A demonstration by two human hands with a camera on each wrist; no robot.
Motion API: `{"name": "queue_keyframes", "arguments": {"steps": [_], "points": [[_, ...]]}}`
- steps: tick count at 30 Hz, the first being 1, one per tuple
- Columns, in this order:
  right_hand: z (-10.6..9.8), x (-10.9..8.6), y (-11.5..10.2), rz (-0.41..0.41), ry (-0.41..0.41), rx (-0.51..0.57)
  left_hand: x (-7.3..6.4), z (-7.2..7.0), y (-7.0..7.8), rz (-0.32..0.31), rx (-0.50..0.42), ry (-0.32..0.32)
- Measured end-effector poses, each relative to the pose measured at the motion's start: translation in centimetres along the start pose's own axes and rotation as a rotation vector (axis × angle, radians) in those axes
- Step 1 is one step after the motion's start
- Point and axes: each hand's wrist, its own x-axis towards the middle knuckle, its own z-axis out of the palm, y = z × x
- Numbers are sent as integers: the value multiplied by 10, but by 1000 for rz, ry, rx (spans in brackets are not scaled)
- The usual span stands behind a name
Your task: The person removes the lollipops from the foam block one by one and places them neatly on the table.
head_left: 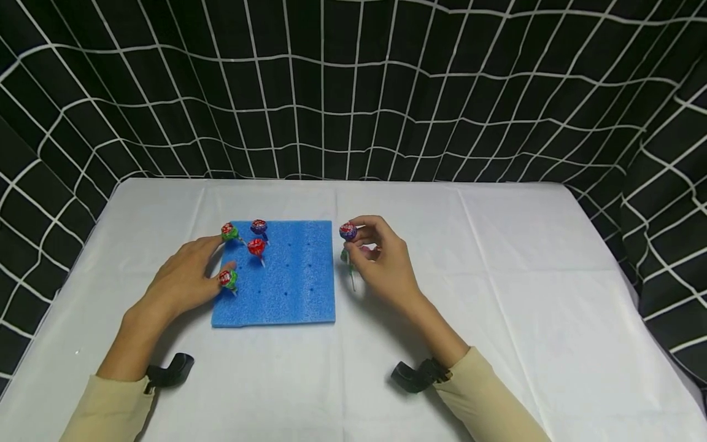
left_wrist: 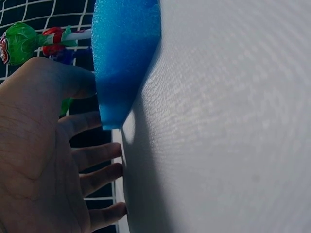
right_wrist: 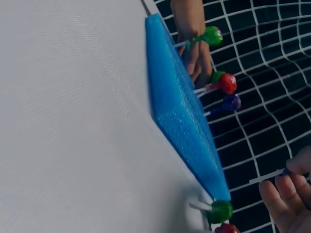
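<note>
Foam block: the blue foam block point(head_left: 298, 310) lies between the hands, four lollipops standing in its left part: a far green one point(head_left: 229, 231), a near green one point(head_left: 227, 279), a purple one point(head_left: 258, 226) and a red one point(head_left: 256, 247)
Bare holes: at least seven bare holes point(head_left: 285, 293) show, so roughly a third looks filled, the larger share left
Right hand: the right hand point(head_left: 386, 261) pinches another purple lollipop point(head_left: 348, 231) beside the block, stick clear of the foam
Left hand: the left hand point(head_left: 185, 279) spreads its fingers by the left edge, gripping nothing
Loose lollipops: the right wrist view shows a loose green lollipop point(right_wrist: 221, 212) and a loose red one point(right_wrist: 227, 228), largely covered in the head view; whether they touch is hard to tell
Palm side: only the left wrist view shows it
</note>
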Motion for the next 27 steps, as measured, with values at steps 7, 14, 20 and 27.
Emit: {"name": "queue_keyframes", "arguments": {"steps": [7,14,20,27], "points": [[-12,-13,5,53,53,-19,0,-1,-1,9,6,2],[-26,-22,7,58,84,-54,-1,1,0,-5,-4,2],[-39,-28,11,53,100,-74,-2,-1,-1,1,2,-1],[-55,-30,14,62,127,-127,-1,-1,-2,14,-2,-2]]}}
